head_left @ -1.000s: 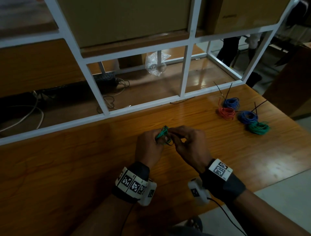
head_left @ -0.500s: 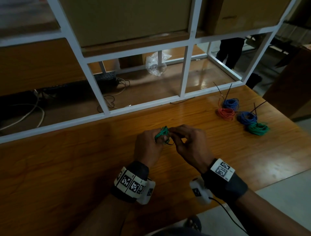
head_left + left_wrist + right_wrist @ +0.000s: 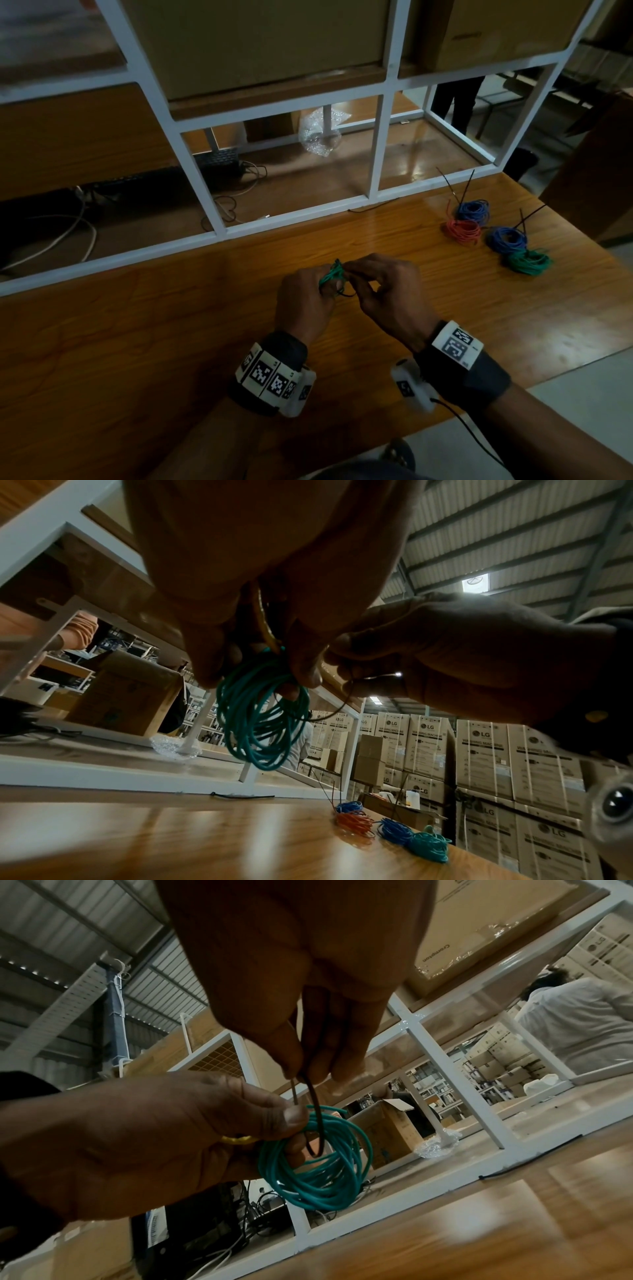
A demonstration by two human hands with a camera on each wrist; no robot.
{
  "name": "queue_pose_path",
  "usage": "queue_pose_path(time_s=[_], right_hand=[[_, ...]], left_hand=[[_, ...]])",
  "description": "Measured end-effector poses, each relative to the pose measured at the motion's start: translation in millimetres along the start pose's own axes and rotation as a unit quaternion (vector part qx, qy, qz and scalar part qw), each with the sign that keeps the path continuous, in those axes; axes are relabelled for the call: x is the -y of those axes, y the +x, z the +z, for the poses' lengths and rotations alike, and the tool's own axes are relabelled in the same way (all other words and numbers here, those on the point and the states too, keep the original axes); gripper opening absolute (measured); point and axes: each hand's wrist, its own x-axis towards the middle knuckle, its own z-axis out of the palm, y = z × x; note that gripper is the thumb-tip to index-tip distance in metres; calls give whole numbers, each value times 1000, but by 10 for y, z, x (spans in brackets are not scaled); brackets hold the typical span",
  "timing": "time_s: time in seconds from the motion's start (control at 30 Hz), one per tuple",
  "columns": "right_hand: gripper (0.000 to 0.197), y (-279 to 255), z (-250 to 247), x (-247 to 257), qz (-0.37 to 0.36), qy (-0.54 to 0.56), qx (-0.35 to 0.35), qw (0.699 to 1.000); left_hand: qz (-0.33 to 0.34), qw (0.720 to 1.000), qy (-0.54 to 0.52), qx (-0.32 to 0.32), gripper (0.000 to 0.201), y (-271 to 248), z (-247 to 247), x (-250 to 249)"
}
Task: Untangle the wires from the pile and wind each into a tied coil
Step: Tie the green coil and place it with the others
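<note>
Little has moved since the earlier frames: both hands stay at the same spot above the near middle of the counter (image 3: 171,342), the fingertips only slightly shifted around the tie.

The white shelf frame (image 3: 380,144) stands along the far edge. At far right lie four finished coils (image 3: 498,233), blue, orange, blue and green, black tie tails sticking up from some of them.

The left hand (image 3: 305,301) has its fingers curled round the green wire coil (image 3: 318,1167), pinching the bunched loops at their top so the rest hangs free above the counter. The right hand (image 3: 390,298) pinches a thin black cable tie (image 3: 316,1123) whose loop passes through the coil.

The coil looks light, soft and springy; its loops would likely splay if released, so it is best held at the gathered bunch beside the tie.
</note>
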Motion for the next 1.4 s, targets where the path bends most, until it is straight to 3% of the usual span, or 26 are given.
queue_pose_path(time_s=[0.4, 0.57, 1.23, 1.4], right_hand=[[18, -23, 13, 0, 0, 0, -7, 1000], [16, -39, -22, 23, 14, 12, -32, 999], [16, -8, 35, 41, 27, -9, 25, 999], [16, 20, -10, 55, 34, -28, 31, 999]], left_hand=[[-7, 1000, 13, 8, 23, 3, 2, -33], [-21, 1000, -18, 10, 15, 32, 23, 34], [-13, 999, 30, 22, 22, 24, -46, -95], [14, 999, 29, 23, 29, 8, -101, -160]])
